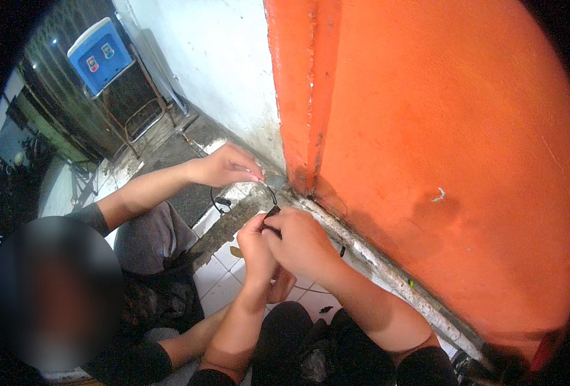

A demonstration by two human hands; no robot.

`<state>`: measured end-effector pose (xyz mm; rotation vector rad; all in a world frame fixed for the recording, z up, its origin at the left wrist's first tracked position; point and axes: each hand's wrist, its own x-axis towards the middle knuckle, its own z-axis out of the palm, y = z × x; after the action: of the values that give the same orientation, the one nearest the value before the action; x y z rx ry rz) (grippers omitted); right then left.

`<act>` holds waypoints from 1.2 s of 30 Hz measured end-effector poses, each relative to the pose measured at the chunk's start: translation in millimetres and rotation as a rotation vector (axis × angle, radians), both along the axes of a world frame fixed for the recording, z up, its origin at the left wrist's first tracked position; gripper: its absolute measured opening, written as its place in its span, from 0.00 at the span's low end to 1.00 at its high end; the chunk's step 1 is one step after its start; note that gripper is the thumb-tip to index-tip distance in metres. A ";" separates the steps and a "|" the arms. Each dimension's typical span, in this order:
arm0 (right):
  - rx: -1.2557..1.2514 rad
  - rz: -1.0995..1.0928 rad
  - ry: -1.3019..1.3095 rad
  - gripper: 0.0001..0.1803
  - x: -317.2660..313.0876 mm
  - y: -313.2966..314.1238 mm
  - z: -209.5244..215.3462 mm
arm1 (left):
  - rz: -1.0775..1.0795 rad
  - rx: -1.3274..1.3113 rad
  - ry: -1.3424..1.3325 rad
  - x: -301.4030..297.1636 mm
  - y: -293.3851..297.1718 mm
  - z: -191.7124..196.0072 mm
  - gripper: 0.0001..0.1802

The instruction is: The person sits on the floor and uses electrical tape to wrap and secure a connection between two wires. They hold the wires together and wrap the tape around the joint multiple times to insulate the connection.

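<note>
My left hand and my right hand meet in the middle, fingers closed around a small dark piece on the end of a thin black cable. The cable curves up from my fingers to the pinched fingertips of a co-worker's hand. Behind my left wrist shows that person's other hand, partly hidden. My own fingers cover most of the dark piece, so its exact kind cannot be made out.
An orange wall rises close on the right, joining a white wall. The co-worker sits at the left, knee near my hands. Below are white floor tiles and a concrete ledge. A blue cooler box stands on a metal frame behind.
</note>
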<state>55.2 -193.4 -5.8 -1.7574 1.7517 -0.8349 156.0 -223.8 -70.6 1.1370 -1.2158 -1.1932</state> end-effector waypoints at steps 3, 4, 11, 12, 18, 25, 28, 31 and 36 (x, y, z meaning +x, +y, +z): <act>0.050 0.024 -0.139 0.17 11.8 14.4 4.1 | 0.189 -0.166 -0.038 2.6 6.8 5.4 0.17; 0.071 0.011 -0.178 0.19 16.0 17.9 6.1 | 0.242 -0.292 -0.090 4.0 9.5 6.6 0.19; 0.036 0.013 -0.169 0.15 8.4 26.4 15.7 | -0.014 0.028 0.232 29.0 3.4 -4.9 0.10; -0.004 -0.075 -0.176 0.15 3.5 21.8 11.8 | 0.006 0.186 0.411 28.8 2.5 -8.7 0.10; 0.180 -0.150 -0.647 0.15 -16.7 -13.2 -35.2 | -0.121 0.355 0.666 28.6 -10.2 -22.0 0.18; 0.269 -0.086 -1.120 0.11 -19.5 -13.6 -54.1 | -0.351 0.613 0.899 37.9 -22.9 -42.4 0.17; 0.345 -0.092 -1.199 0.10 -21.5 -13.4 -50.2 | -0.517 0.688 0.698 42.8 -34.8 -47.2 0.13; 0.393 -0.086 -1.282 0.10 -23.6 -13.1 -47.5 | -0.610 0.669 0.336 54.8 -46.4 -43.4 0.12; 0.376 -0.086 -1.335 0.09 -23.4 -13.3 -47.5 | -0.537 0.542 0.193 55.8 -48.6 -33.4 0.14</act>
<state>31.7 -206.6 -53.3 -0.5307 0.9287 -1.1905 211.8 -272.4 -104.0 1.0652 -1.1086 -2.0836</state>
